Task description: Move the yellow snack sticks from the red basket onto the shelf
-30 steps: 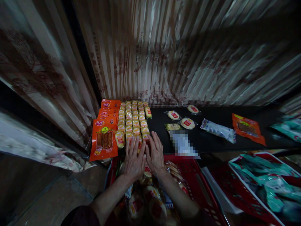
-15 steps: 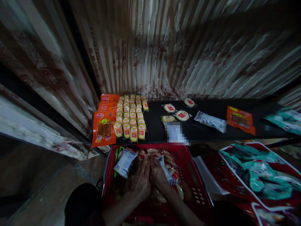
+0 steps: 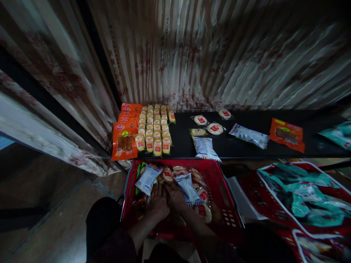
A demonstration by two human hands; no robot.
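Observation:
Both my hands are down in a red basket [image 3: 223, 190] of wrapped snacks. My left hand [image 3: 158, 204] lies on the packets with its fingers stretched forward, just below a white-and-blue packet [image 3: 148, 179]. Close beside it, my right hand [image 3: 176, 198] also reaches forward with extended fingers, next to another white-and-blue packet [image 3: 187, 188]. Its fingertips are dim among the packets. No item shows in either hand. Ahead of the fingers lies a round wrapped cake [image 3: 168, 175] with a red label. More round cakes [image 3: 203, 212] lie on the right side of the basket.
On the black shelf [image 3: 183, 146] stand orange snack bags [image 3: 124, 140] and rows of small yellow wrapped cakes [image 3: 157, 146]. Round cakes [image 3: 215, 128], white packets [image 3: 206, 148] and an orange bag [image 3: 287, 134] lie farther right. A second basket holds teal packets [image 3: 309, 197].
My hands have drawn back toward me and slightly apart, uncovering the round cake and the right white-and-blue packet. The view has shifted slightly.

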